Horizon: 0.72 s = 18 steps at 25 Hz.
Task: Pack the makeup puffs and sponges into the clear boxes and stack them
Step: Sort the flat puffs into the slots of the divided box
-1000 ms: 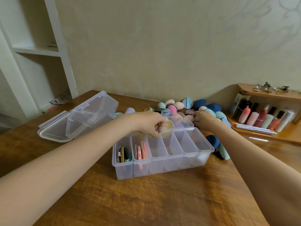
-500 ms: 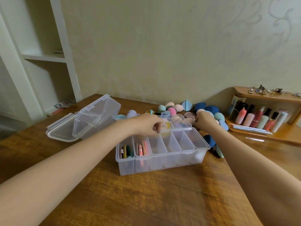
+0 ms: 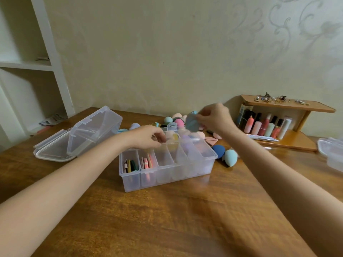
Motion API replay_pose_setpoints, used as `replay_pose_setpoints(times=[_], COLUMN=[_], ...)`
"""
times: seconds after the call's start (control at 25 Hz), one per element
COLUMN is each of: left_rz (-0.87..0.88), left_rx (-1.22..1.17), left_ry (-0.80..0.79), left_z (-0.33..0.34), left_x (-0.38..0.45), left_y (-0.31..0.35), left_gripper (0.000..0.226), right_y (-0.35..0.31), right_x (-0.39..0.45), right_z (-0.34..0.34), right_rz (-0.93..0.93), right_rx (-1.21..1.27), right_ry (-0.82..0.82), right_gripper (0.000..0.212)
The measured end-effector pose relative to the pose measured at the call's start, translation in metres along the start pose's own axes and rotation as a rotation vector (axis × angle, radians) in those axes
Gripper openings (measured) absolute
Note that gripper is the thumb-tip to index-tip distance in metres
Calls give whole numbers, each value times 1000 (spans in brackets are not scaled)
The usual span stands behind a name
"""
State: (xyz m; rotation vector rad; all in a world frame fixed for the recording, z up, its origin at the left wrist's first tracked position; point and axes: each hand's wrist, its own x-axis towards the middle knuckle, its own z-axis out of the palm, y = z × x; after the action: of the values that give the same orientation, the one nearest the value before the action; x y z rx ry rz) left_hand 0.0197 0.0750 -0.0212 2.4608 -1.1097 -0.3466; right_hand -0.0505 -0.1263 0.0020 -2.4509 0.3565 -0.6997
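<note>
Blue sponge [image 3: 192, 123] pinched in right hand [image 3: 215, 117] (above clear box [image 3: 168, 169] rim).

A home room: patterned wallpaper [image 3: 278, 34], white shelving [image 3: 46, 65], wooden table [image 3: 148, 219], small cosmetics rack [image 3: 285, 106].

The near half of the wooden table [image 3: 167, 219] lies bare in front of the divided clear box [image 3: 167, 164], leaving broad room for a hand to come in from the front. On the left an open clear box [image 3: 79, 138] with its raised lid blocks that side, and loose sponges [image 3: 225, 154] crowd the table just right of and behind the divided box. Further right, the wooden shelf [image 3: 287, 106] with its bottles [image 3: 265, 125] closes off the far corner.
</note>
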Motion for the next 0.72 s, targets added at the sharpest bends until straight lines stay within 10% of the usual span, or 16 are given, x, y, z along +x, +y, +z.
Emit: replay_pose_setpoints(times=[0.16,0.56,0.72], left_rz=[-44,48,97], left_rx=[-104,-64,-37], left_ry=[71,61,-35], left_z=[-1,-7,-16], left_x=[-9,-20,-16], left_y=[2,2,1], left_gripper=[24,17,16], right_y=[-35,-39,-42], right_x=[-56,-75,-70], right_z=[32,56,42], right_rz=[-106,-195,-226], right_rx=[54,76,48], right_ry=[-195,-67,-371], right_gripper=[15,22,24])
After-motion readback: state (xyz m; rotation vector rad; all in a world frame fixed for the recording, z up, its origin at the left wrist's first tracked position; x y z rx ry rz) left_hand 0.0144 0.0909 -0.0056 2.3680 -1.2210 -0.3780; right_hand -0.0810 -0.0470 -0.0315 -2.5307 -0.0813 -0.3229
